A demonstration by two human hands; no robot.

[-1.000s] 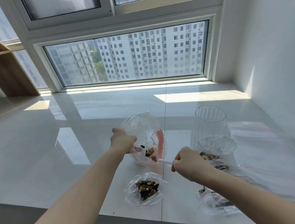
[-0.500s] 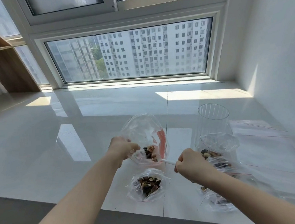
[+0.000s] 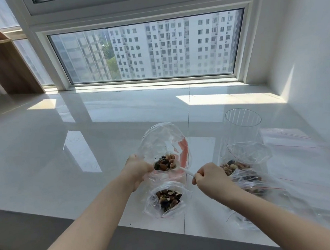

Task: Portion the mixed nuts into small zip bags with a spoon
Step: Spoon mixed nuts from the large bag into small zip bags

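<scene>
A glossy white counter (image 3: 81, 131) runs under a wide window (image 3: 146, 49); a wooden shelf (image 3: 3, 58) stands left of the window.

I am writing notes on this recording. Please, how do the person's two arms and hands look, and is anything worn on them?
Both forearms are bare from the frame's bottom edge up to the wrists; no sleeve shows. The left hand and the right hand carry no glove, and no ring, watch, bracelet or marking is visible. The upper arms lie outside the view.
</scene>
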